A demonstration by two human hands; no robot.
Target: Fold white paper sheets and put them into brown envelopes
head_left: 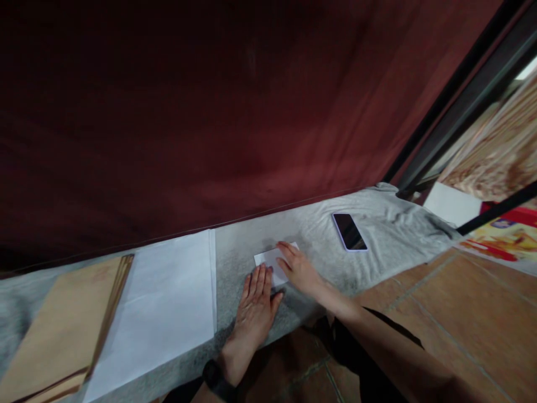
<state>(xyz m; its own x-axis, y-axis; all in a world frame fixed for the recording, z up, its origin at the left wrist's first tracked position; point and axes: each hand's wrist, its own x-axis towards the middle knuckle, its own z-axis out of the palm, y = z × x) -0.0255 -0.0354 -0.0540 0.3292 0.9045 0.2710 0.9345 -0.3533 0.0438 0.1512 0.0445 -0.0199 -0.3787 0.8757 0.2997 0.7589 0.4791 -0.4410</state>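
A small white piece of folded paper (277, 271) lies flat on the grey cloth (235, 252). My left hand (257, 302) rests with its fingers stretched over the paper's left part, palm down. On the paper's right side lies my right hand (298, 267), its fingers extended and pressing flat near the edge. Both hands hide parts of the paper, so its full outline does not show. A dark watch band circles my left wrist.
Large white sheets (168, 302) lie left of my hands, with a stack of brown paper envelopes (67, 324) beyond. A phone (349, 232) in a pale purple case sits to the right. Behind hangs a dark red curtain (210, 123). Tiled floor (474, 313) lies below the cloth's edge.
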